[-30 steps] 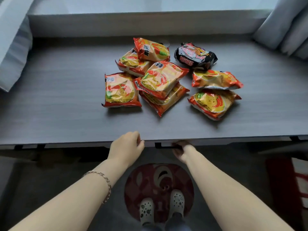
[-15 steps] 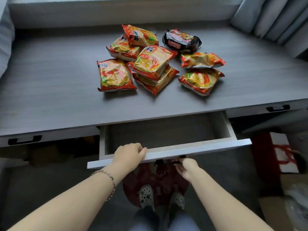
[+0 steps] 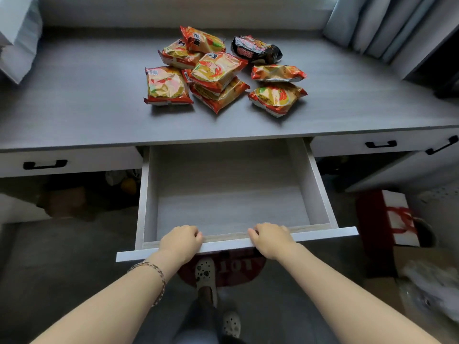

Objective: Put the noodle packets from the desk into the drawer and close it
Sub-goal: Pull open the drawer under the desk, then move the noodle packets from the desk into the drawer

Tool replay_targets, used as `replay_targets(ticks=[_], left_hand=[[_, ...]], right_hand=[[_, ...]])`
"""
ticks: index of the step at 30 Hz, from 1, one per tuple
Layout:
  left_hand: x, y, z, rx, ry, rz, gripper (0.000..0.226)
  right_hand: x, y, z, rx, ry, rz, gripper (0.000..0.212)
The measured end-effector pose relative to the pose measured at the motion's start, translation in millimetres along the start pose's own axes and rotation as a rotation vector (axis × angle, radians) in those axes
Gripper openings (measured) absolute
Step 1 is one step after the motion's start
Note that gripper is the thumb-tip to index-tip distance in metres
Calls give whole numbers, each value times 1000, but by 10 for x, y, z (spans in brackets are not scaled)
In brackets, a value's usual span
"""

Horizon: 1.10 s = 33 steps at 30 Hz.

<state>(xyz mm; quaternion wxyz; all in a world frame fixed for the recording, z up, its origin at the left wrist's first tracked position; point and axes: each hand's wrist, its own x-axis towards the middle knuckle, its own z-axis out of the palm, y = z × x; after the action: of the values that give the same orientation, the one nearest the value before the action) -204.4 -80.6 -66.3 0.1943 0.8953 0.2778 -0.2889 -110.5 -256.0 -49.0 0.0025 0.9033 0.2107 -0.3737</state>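
Grey table (image 3: 74, 108) under a curtained window: noodle packets (image 3: 218, 73) lie heaped on it, well beyond your grip. Your left hand (image 3: 180, 240) and right hand (image 3: 270, 239) curl closed over the front edge of the pulled-out drawer (image 3: 320, 189), its bare floor showing.

Noodle packets (image 3: 218, 70) heaped on desk (image 3: 74, 95), drawer (image 3: 231, 194) open

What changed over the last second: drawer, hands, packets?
The middle drawer went from shut to pulled far out toward the person, its inside bare. The right hand left the handle underneath and now grips the front's top edge, like the left hand. The noodle packets stayed piled on the desk.
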Motion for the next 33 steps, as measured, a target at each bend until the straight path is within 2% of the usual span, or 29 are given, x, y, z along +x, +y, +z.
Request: replay_targets(ticks=[4,7,12,15,20,22,26,33], left_hand=[[-200,-9,154,5,-22,-24,28],[-344,-25,284,21,-67,-17,32],[-582,-92,443,35,-155,14,29],[-667,-129,512,45,-211,43,30],[-692,-164,350,-53,-256,51,33],[-671,-182,158,-91,-211,62,34],[-568,-219,-349,-147,1,73,30],[-125,-289,-1531,-141,286,132,26]], right_hand=[[-154,78,214,-4,39,-4,37],[-266,109,298,-12,-8,15,41],[-416,141,447,-70,-99,28,26],[-470,141,502,-56,-152,53,34],[-529,26,419,-146,-138,15,33],[-534,-83,271,-129,-65,-13,34],[-481,-395,-175,-42,107,-80,34],[-156,-1051,-1142,40,235,-146,31]])
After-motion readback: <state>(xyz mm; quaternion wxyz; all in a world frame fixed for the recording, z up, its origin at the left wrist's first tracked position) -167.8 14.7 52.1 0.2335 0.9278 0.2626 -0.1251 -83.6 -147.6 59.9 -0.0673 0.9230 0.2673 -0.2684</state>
